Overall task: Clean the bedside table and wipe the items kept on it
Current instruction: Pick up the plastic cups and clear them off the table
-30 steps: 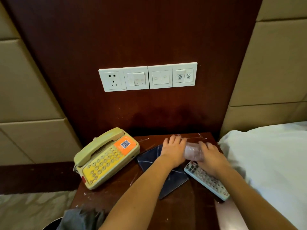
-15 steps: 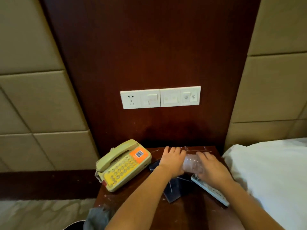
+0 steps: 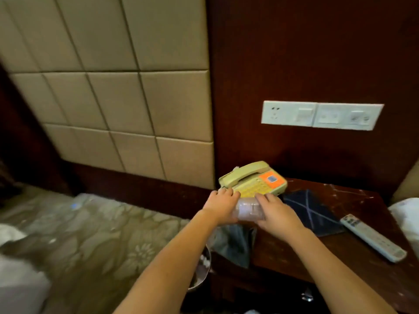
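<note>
A clear crumpled plastic piece [image 3: 249, 211] is held between my two hands above the left edge of the dark wooden bedside table [image 3: 353, 250]. My left hand [image 3: 223, 206] grips its left end and my right hand [image 3: 275, 211] grips its right end. A yellow telephone [image 3: 254, 181] with an orange sticker stands just behind my hands. A dark blue folder [image 3: 314, 214] lies to the right, and a white remote [image 3: 371, 237] lies further right. A grey cloth [image 3: 235, 242] hangs over the table's left front edge below my hands.
A waste bin [image 3: 203, 270] with white scraps stands on the patterned carpet [image 3: 95, 241] left of the table. A white switch and socket panel [image 3: 322, 115] is on the wooden wall. White bedding [image 3: 405, 214] touches the table's right side.
Both hands have carried the clear plastic piece leftward, from over the folder and remote to the table's left edge. The view has swung left, showing the carpet and bin.
</note>
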Demonstrator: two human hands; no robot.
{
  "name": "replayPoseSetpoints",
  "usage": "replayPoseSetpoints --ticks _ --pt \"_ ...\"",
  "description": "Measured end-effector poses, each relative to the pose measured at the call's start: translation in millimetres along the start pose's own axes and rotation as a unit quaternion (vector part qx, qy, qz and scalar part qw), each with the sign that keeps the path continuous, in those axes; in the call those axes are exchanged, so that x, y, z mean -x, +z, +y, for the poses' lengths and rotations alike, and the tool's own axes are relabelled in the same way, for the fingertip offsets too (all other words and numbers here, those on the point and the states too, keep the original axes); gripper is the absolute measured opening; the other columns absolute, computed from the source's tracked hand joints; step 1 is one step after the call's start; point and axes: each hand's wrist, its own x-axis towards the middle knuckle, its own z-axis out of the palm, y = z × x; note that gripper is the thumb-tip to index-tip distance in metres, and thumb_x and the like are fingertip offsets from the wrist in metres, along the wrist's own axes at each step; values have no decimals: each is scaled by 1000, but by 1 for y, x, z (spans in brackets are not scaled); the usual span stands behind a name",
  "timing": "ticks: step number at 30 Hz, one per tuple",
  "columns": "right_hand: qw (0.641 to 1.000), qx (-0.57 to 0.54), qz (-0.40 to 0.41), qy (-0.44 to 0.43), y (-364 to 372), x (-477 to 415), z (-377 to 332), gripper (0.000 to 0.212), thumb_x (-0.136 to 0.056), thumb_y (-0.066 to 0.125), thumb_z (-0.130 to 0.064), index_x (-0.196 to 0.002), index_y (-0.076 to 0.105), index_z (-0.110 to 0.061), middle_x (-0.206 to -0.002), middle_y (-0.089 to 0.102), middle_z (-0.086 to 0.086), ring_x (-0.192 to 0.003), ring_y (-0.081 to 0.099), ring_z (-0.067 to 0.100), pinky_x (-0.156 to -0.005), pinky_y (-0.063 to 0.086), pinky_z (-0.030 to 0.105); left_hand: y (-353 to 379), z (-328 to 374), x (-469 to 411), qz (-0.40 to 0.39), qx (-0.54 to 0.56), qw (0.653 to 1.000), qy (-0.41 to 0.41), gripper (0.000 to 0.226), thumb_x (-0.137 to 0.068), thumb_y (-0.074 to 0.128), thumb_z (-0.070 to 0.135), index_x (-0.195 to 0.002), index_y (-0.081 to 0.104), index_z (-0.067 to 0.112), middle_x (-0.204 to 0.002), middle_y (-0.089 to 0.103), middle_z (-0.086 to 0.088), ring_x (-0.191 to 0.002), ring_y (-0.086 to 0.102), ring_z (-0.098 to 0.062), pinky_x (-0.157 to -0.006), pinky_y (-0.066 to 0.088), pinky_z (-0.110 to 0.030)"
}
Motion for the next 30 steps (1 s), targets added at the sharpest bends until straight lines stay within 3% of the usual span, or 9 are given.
replayPoseSetpoints --ticks 8,14,18,24,27,30 --pt "992 34 -91 -81 63 -36 -97 68 -90 57 -31 -148 21 -19 -140 35 7 -129 37 28 -98 43 40 69 -86 70 -97 61 985 -130 70 -83 60 43 -141 32 16 -140 42 -6 -131 37 -28 -106 31 -43" --pt "982 80 -103 -135 107 -43 -101 45 -95 48 -32 -137 38 -19 -136 39 6 -129 35 26 -104 33 42 137 -112 91 -178 138 947 -230 62 -83 55 47 -135 39 18 -139 45 -6 -129 40 -28 -105 30 -44" --pt "979 83 -117 -145 122 -50 -93 41 -98 41 -37 -134 44 -18 -137 41 6 -135 29 26 -108 30 44 168 -129 97 -207 166 925 -271 66 -82 55 56 -135 39 21 -138 46 -5 -128 40 -28 -106 30 -45" --pt "977 80 -108 -166 126 -60 -89 41 -99 38 -38 -135 44 -19 -139 41 3 -132 32 24 -107 26 46 186 -131 94 -204 152 926 -278 70 -83 55 54 -143 32 28 -144 41 1 -135 32 -25 -111 24 -44" --pt "979 54 -90 -175 122 -60 -83 39 -99 36 -35 -134 46 -19 -138 41 1 -130 33 22 -104 29 42 186 -132 93 -172 129 935 -282 68 -82 53 56 -142 35 29 -143 41 3 -136 31 -22 -111 23 -42" --pt "982 42 -59 -176 112 -57 -74 37 -100 35 -33 -131 48 -19 -136 43 -1 -128 35 20 -102 31 38 173 -137 84 -131 175 931 -293 62 -87 50 54 -142 37 28 -142 43 2 -133 35 -21 -110 27 -42"
